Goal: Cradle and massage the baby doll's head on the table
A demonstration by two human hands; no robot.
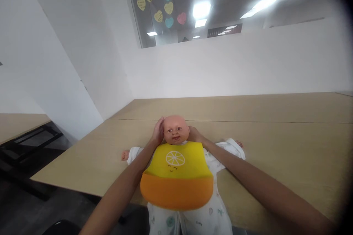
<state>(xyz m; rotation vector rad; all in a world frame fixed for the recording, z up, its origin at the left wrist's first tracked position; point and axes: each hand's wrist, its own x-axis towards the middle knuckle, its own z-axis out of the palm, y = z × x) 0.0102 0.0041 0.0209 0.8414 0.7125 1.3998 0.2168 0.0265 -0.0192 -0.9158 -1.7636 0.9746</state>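
baby doll [176, 134] lies face up on the wooden worktop [275, 147], near its front edge. left hand [158, 131] cups one side of the doll's head, fingers together. right hand [193, 134] rests against the other side; its fingers are hidden. a yellow-orange silicone bib [176, 176] covers the doll's chest.

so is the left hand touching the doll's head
Touching. The head view shows the left hand cupped flat against the side of the doll's head, with no gap between them; the right hand sits at the other side.
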